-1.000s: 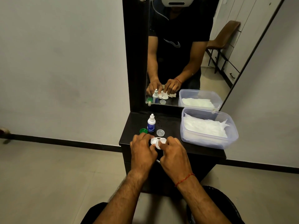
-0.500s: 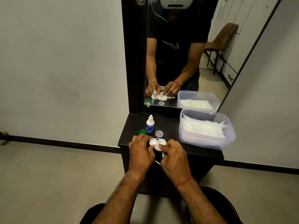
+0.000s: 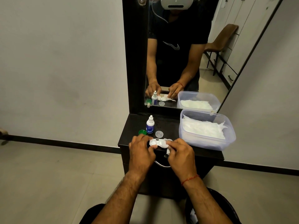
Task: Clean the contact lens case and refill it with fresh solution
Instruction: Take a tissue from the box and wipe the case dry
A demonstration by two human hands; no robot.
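Note:
A white contact lens case [image 3: 155, 141] is held just above the front edge of a dark dresser top [image 3: 171, 126]. My left hand [image 3: 141, 151] grips its left well, fingers curled round it. My right hand [image 3: 181, 154] pinches a small white tissue [image 3: 167, 145] against the case's right well. Behind the hands stand a small white solution bottle [image 3: 150, 125] with a blue label, a green cap [image 3: 142, 132] to its left and a clear cap [image 3: 159, 134] to its right.
A clear plastic tub [image 3: 208, 143] of white tissues fills the right side of the dresser top. A mirror [image 3: 181, 54] rises behind it. A metal drawer handle [image 3: 161, 164] sits under the hands. A dark bin [image 3: 215, 206] stands on the floor at lower right.
The hands have drawn slightly apart, so more of the case shows between them. The right hand with the tissue has shifted right along the case.

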